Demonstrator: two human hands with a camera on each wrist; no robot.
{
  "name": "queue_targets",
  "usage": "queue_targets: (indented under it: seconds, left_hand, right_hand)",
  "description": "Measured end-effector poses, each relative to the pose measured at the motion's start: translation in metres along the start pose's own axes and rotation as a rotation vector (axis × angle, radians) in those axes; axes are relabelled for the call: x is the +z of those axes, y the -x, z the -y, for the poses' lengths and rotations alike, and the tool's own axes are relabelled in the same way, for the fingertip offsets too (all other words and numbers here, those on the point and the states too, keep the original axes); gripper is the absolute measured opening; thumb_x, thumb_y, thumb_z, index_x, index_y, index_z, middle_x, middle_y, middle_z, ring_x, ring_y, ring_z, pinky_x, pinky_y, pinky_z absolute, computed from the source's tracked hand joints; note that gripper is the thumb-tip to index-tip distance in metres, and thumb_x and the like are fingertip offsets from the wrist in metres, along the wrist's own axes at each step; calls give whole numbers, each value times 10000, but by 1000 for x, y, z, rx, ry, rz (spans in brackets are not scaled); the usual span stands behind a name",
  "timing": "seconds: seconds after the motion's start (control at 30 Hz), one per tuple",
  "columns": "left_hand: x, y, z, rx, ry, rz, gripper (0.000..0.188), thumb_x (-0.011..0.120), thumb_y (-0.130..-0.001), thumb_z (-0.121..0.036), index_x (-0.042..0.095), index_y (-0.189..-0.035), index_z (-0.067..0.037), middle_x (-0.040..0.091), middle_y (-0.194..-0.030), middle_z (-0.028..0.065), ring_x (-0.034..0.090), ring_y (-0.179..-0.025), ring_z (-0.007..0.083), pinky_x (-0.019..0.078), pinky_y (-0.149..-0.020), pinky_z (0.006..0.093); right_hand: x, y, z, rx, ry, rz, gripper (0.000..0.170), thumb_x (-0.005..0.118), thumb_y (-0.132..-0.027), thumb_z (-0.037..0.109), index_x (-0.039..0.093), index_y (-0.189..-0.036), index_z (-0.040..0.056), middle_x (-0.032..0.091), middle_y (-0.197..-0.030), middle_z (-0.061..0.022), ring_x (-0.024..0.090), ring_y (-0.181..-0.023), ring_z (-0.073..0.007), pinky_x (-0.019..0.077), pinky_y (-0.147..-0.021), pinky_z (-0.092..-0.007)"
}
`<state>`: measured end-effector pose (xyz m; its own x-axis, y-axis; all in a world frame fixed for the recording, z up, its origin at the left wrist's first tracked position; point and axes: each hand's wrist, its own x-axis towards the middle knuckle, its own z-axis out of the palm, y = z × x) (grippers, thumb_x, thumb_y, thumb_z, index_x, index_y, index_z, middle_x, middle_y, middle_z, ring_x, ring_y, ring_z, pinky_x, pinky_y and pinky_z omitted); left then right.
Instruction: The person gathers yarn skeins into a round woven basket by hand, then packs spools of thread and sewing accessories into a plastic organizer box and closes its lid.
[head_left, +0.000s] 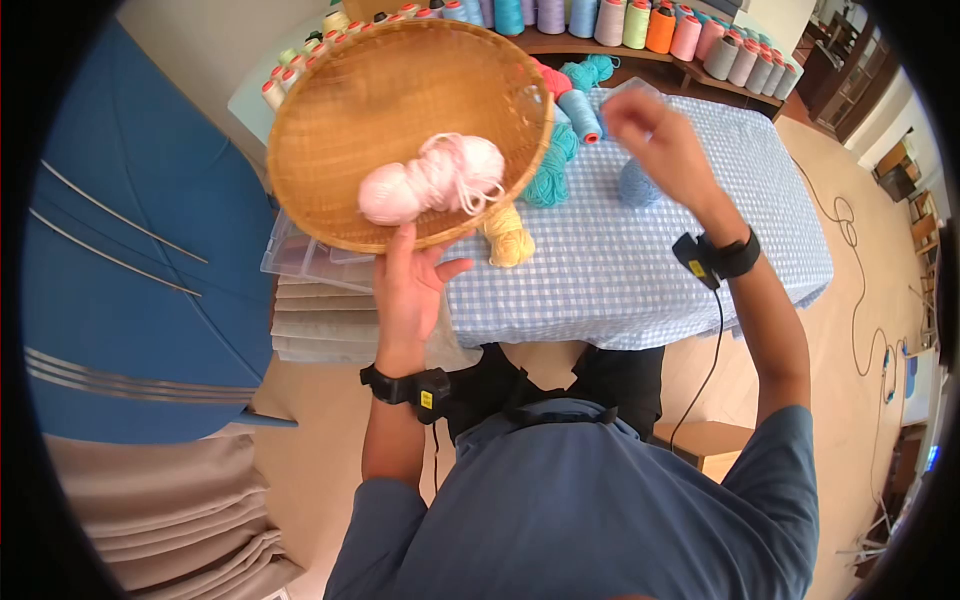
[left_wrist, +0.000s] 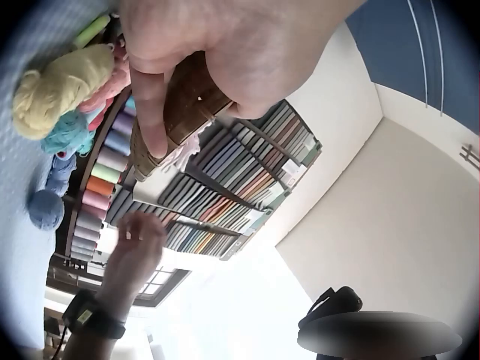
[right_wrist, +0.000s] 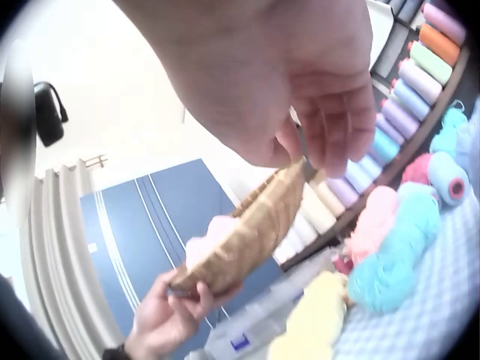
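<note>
My left hand (head_left: 408, 300) grips the near rim of a shallow round woven basket (head_left: 400, 90), its thumb over the edge and its fingers underneath. The basket is raised and tilted, and a pale pink yarn skein (head_left: 432, 180) lies in its lower part. In the right wrist view the basket (right_wrist: 247, 232) appears side-on beyond my right hand (right_wrist: 300, 90). Blurred in the head view, the right hand (head_left: 660, 145) is raised to the right of the basket with fingers loosely bent. Below it sits a blue yarn ball (head_left: 638, 185).
A blue checked cloth (head_left: 640, 280) covers the table. Yellow yarn (head_left: 508, 238), teal yarn (head_left: 552, 170) and a light blue thread cone (head_left: 580, 115) lie beside the basket. Thread cones (head_left: 660, 30) line the back shelf. A clear plastic box (head_left: 300, 255) is partly under the basket.
</note>
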<state>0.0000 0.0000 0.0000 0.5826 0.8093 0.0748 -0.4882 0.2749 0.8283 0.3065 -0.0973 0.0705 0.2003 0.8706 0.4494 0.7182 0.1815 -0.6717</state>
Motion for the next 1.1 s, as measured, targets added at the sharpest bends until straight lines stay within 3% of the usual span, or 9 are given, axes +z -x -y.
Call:
queue_targets:
  seconds: [0.27, 0.47, 0.53, 0.6, 0.67, 0.77, 0.83, 0.97, 1.1]
  left_hand:
    - [-6, 0, -12, 107, -16, -47, 488, 478, -1001, -315, 410, -1352, 16, 602, -1230, 168, 640, -1070, 317, 607, -704, 368]
    - [-11, 10, -15, 76, -8, -63, 502, 481, -999, -327, 409, -1352, 22, 606, -1223, 172, 644, -1062, 322, 608, -697, 376]
    - [-16, 14, -18, 66, -5, -68, 497, 480, -1000, -322, 410, -1348, 27, 605, -1225, 170, 642, -1066, 320, 608, -692, 381]
    - [-18, 16, -16, 57, 7, -64, 493, 478, -1001, -316, 412, -1344, 31, 605, -1227, 169, 640, -1070, 318, 608, -688, 387]
    - [-20, 16, -15, 54, -64, -84, 495, 448, -1005, -317, 389, -1373, 9, 602, -1239, 170, 646, -1058, 312, 600, -659, 343]
    - [-15, 16, -8, 29, -66, 20, 464, 431, -1012, -285, 392, -1365, 13, 587, -1254, 171, 643, -1058, 308, 604, -677, 380]
    - [-8, 15, 2, 23, -60, 59, 454, 431, -1013, -272, 391, -1363, 15, 576, -1266, 172, 642, -1060, 304, 605, -687, 395]
    - [13, 18, 12, -52, -13, 151, 444, 440, -1011, -248, 381, -1366, 13, 553, -1293, 177, 638, -1064, 294, 607, -716, 415]
    - [17, 22, 12, -109, 42, 137, 444, 447, -1009, -250, 382, -1369, 3, 559, -1286, 171, 634, -1075, 292, 606, -721, 411]
  right_hand:
    - [137, 56, 6, -218, 344, 299, 448, 707, -824, 286, 556, -1214, 125, 536, -1174, -228, 631, -935, -383, 521, -815, -463]
    - [118, 37, -13, -31, 100, 312, 321, 676, -822, 138, 531, -1101, 74, 565, -1104, -225, 601, -981, -387, 516, -807, -432]
    - [83, 30, -16, -35, 134, 224, 307, 654, -821, 187, 523, -1082, 89, 583, -986, -215, 631, -868, -354, 515, -743, -421]
    - [32, 18, -8, 289, -23, 282, 200, 589, -880, 101, 508, -1062, 85, 549, -969, -46, 567, -890, -149, 471, -754, -283]
    - [-3, 7, -7, 270, -112, 97, 155, 546, -904, 86, 503, -1052, 99, 503, -977, -4, 515, -895, -82, 446, -729, -244]
    - [-29, -9, 23, -69, -79, -178, 355, 596, -876, 53, 489, -1214, 40, 550, -1136, -59, 551, -1018, -133, 469, -875, -284]
    - [-21, -18, 54, -206, -214, -114, 457, 607, -857, 20, 474, -1294, 37, 555, -1183, -77, 559, -1069, -155, 470, -906, -293]
    - [15, -36, 61, -474, 288, 62, 596, 605, -815, -34, 442, -1383, 48, 543, -1324, -140, 538, -1205, -286, 439, -991, -370]
    - [40, -36, 58, -307, 284, 485, 532, 606, -826, -3, 493, -1343, 44, 586, -1261, -159, 567, -1159, -311, 455, -973, -378]
